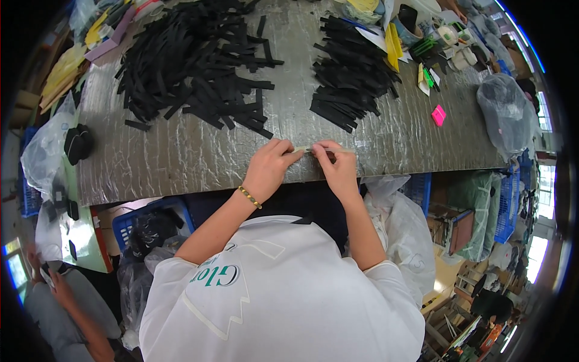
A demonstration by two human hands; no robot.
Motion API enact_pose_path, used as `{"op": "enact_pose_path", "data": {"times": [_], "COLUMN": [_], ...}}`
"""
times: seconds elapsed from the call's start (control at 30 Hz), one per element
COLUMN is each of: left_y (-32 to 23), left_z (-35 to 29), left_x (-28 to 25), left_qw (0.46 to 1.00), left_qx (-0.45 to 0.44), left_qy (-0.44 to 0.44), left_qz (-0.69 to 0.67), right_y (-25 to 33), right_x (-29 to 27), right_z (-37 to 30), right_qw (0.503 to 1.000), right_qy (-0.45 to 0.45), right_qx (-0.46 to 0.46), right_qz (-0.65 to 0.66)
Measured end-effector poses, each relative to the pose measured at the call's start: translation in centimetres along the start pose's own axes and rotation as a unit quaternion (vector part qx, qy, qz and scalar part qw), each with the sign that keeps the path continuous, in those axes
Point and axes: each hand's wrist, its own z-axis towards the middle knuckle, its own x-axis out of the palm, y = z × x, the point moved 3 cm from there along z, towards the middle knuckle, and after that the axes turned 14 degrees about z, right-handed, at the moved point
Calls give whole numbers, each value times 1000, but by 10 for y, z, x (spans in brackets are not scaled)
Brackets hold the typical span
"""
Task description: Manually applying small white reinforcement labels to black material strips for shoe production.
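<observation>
Over table (199,160), pale strip (306,149) bridging left grip (271,161) and right grip (340,165), both pinching it

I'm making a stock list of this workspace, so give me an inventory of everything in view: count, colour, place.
Table: one, grey, centre
Large strip pile: one, black, table's left half
Smaller strip pile: one, black, right of centre
Thin strip: one, pale, in both hands' fingertips
Pink piece: one, pink, table's right side
Plastic bags: several, clear or whitish, around the table
Crates: several, blue, around the table
Clutter: uncounted, mixed colours, far right corner
Other person: one, grey top, lower left
Bracelet: one, yellow and dark, left wrist
Shirt: one, white, on wearer
Left hand, right hand: two, bare, table's near edge
</observation>
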Motion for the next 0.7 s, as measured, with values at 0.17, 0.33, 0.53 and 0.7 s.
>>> {"op": "enact_pose_path", "data": {"times": [0.17,0.33,0.53,0.7], "left_y": [-1,0,2,6], "left_z": [1,0,-1,-1], "left_x": [0,0,2,0], "left_qw": [1000,1000,999,991], "left_qx": [-2,-10,-31,-83], "left_qy": [4,4,5,-11], "left_qz": [-3,-6,-40,-107], "right_y": [-9,-4,5,10], "right_x": [-1,-1,0,17], "right_z": [-1,-1,-6,-2], "right_qw": [999,1000,1000,998], "right_qy": [-16,-10,22,59], "right_qx": [23,-4,9,-5], "right_qz": [19,-2,-2,-17]}}
